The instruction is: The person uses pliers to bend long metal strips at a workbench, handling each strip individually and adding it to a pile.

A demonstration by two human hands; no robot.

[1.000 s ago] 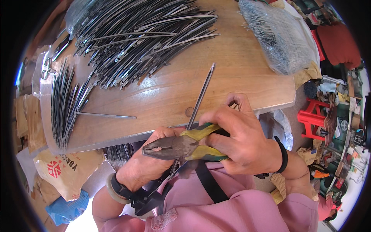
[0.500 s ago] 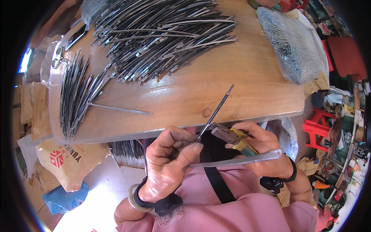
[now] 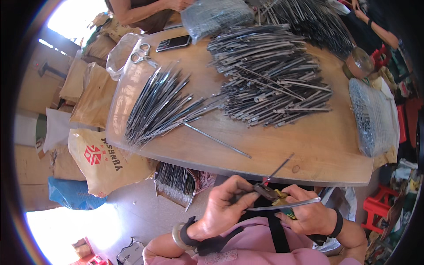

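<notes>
My left hand (image 3: 227,205) is closed, its thumb and fingers pinching a long thin strip. One dark narrow length (image 3: 281,166) points up and right over the table edge; a flatter silvery length (image 3: 293,205) reaches right, past my right hand. Whether both are one bent strip is hidden in the fingers. My right hand (image 3: 309,210) is wrapped round pliers (image 3: 282,200) with yellow and green handles. The pliers' jaws are at the strip, right by my left fingertips; a small red spot shows there. Both hands are just off the table's near edge.
The wooden table (image 3: 309,145) bears a big heap of dark strips (image 3: 269,75), a smaller bunch (image 3: 159,106), one loose strip (image 3: 217,140), scissors (image 3: 141,54), a phone (image 3: 173,43) and bagged wires (image 3: 375,119). Below hangs a box of strips (image 3: 174,185). Other people's arms (image 3: 145,12) show beyond.
The view has shifted, so the table's far side and other people show. The pliers' jaws have come left to the strip beside my left fingers, where they stood apart before.
</notes>
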